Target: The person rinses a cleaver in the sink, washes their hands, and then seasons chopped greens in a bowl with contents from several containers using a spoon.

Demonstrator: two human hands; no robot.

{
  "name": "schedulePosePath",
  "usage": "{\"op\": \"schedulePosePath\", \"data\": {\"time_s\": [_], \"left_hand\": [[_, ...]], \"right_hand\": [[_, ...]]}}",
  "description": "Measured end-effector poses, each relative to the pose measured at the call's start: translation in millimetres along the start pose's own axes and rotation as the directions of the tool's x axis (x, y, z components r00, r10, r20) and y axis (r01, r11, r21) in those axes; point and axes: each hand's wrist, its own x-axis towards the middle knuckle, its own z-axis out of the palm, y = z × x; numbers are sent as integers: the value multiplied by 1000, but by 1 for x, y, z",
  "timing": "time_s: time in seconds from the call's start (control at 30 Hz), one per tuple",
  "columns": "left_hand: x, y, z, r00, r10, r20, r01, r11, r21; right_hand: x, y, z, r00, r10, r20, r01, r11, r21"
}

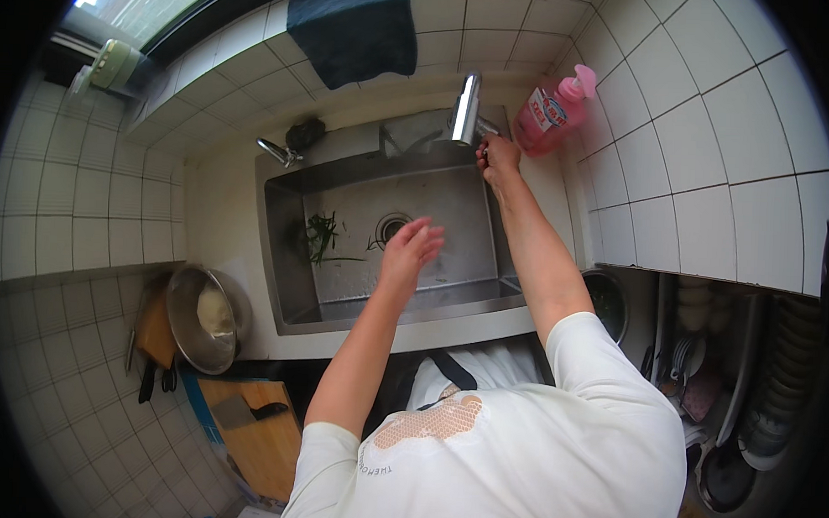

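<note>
My right hand (500, 157) is at the base of the chrome faucet (466, 110), its fingers curled at the handle on the side nearest the pink pump bottle (549, 116). Over the stainless steel sink (450, 212) my left hand (413, 249) hovers with nothing in it, fingers slightly bent and a little apart, just right of the drain (393, 229). Green leafy scraps (321, 236) lie on the sink floor at the left. No stream of water can be made out below the spout.
A small chrome tap (279, 151) and a dark bundle (305, 133) sit behind the sink. Left stand a metal bowl (179, 319) with a pale lump and a knife block (156, 329). A cleaver (234, 412) lies on a wooden board (271, 452). A dark cloth (354, 31) hangs behind.
</note>
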Motion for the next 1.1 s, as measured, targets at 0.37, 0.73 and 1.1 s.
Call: {"op": "schedulePosePath", "data": {"time_s": [0.37,0.73,1.1], "left_hand": [[96,21,52,998,-53,-20,48,975,-219],[137,22,70,998,-60,32,66,958,-278],[149,-13,63,972,230,47,-235,949,210]], "right_hand": [[-1,5,-4,996,-12,88,7,998,58],[-5,19,-14,995,-46,84,21,959,282],[-19,74,11,972,-39,230,21,996,82]]}}
